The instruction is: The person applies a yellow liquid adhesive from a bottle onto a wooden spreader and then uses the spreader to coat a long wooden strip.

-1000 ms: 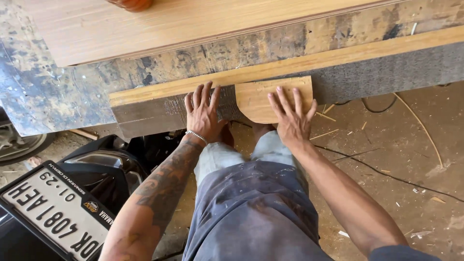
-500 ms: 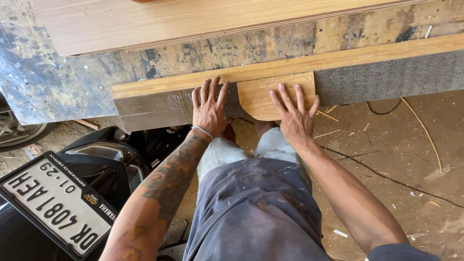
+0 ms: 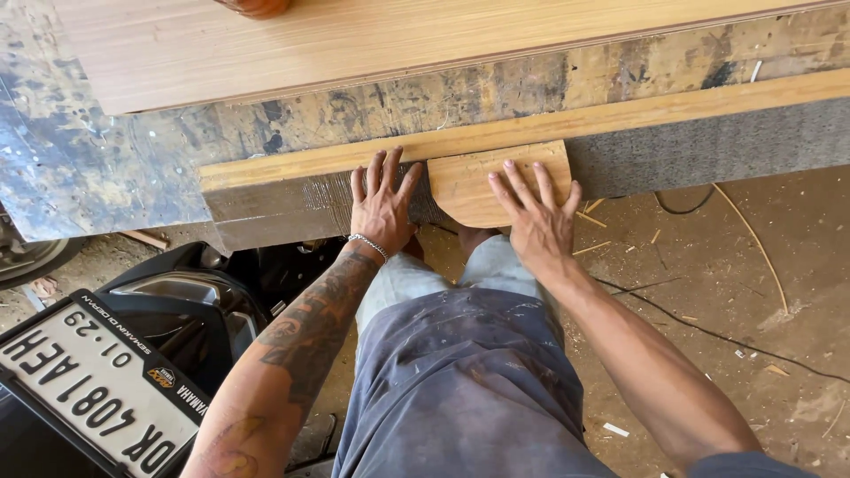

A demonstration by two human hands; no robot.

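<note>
Both hands flat, wood block btwn them

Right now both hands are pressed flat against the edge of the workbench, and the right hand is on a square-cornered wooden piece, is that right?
Not quite. The head view shows the right hand on a small wooden piece with rounded lower corners, not square ones. The rest holds: the left hand and the right hand are pressed flat against the edge of the workbench.
</note>
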